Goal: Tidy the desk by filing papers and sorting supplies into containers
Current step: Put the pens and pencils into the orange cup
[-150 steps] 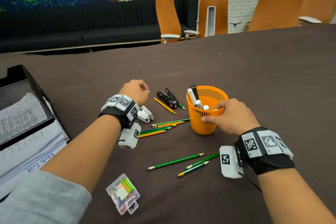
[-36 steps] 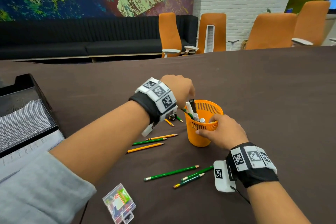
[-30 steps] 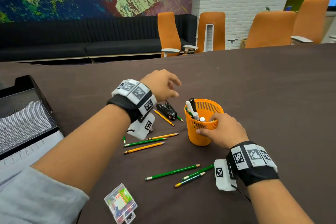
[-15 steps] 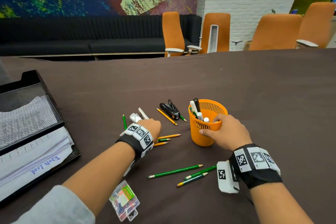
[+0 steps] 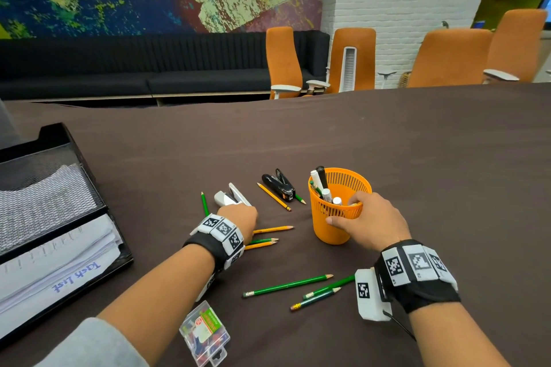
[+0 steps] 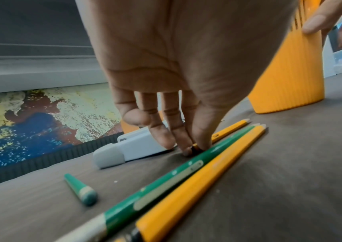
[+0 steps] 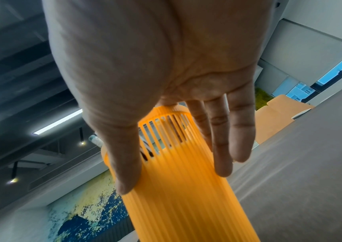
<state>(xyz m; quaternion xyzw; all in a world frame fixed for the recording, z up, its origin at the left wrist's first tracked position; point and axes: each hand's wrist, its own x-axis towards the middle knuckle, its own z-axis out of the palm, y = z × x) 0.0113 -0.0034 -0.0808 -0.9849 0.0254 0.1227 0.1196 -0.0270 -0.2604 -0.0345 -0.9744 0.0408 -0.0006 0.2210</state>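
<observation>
An orange mesh pen cup point(image 5: 334, 226) stands mid-table with markers and a pencil in it. My right hand point(image 5: 357, 211) grips its rim, thumb on the outside wall point(image 7: 178, 188) and a finger hooked inside. My left hand point(image 5: 249, 219) is down on the table left of the cup. Its thumb and fingertips point(image 6: 194, 147) pinch the blunt end of a yellow pencil point(image 6: 231, 128), also seen in the head view point(image 5: 275, 229). Just nearer me a green pencil point(image 6: 176, 173) and another yellow pencil point(image 6: 207, 173) lie side by side.
A white stapler point(image 5: 231, 198) lies just beyond my left hand, with a green pencil point(image 5: 204, 203) beside it. Farther back are a black stapler point(image 5: 278, 185) and a yellow pencil point(image 5: 273, 196). Three green pencils point(image 5: 286, 285) and a clear pin box point(image 5: 205, 334) lie near me. A black paper tray point(image 5: 98, 217) stands at the left.
My left hand has left the cup's mouth, swung left and come down on the pencils beside the white stapler. My right hand has stayed on the cup.
</observation>
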